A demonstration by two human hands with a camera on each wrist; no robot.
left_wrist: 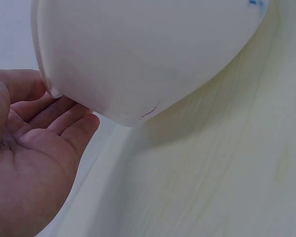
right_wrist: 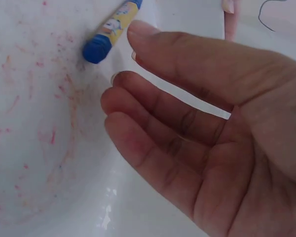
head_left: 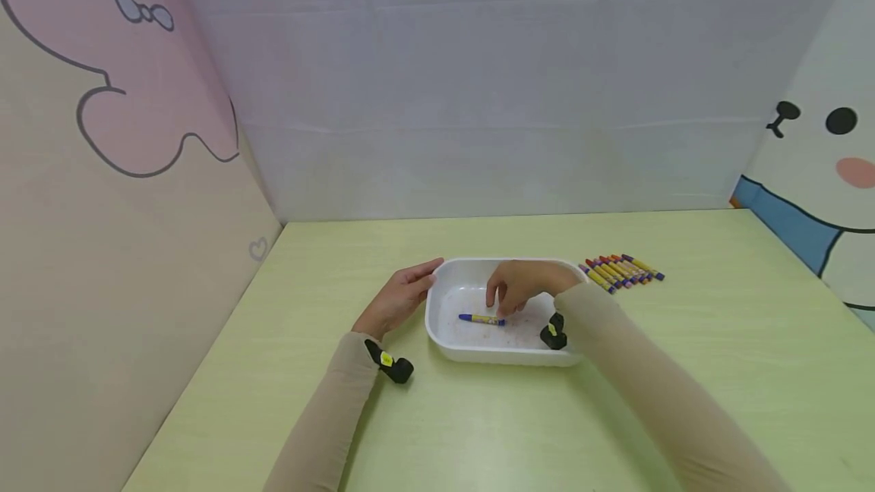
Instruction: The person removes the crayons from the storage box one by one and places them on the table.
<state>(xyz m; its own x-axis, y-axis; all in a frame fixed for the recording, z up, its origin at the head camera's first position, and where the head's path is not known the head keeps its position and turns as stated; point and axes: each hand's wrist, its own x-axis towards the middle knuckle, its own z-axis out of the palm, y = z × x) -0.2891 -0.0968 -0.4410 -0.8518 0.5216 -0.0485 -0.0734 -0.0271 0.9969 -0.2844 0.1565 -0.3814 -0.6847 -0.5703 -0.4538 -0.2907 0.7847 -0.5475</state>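
A white plastic tray (head_left: 472, 355) sits on the table, with one blue-and-yellow crayon (head_left: 481, 320) lying inside it. My left hand (head_left: 403, 294) grips the tray's left end; in the left wrist view, the thumb is at the rim and the fingers (left_wrist: 81, 129) lie against the wall below it. Inside the tray, my right hand (head_left: 522, 285) reaches down over the crayon with its fingers loosely bent. The right wrist view shows the thumb close beside the crayon (right_wrist: 108, 37) and nothing between thumb and fingers.
Right of the tray, several crayons (head_left: 618, 273) lie side by side in a row on the pale yellow-green table (head_left: 492, 431). Coloured smudges mark the tray's floor (right_wrist: 44, 113). A white sheet (head_left: 478, 97) hangs behind the table, with printed cartoon panels at both sides.
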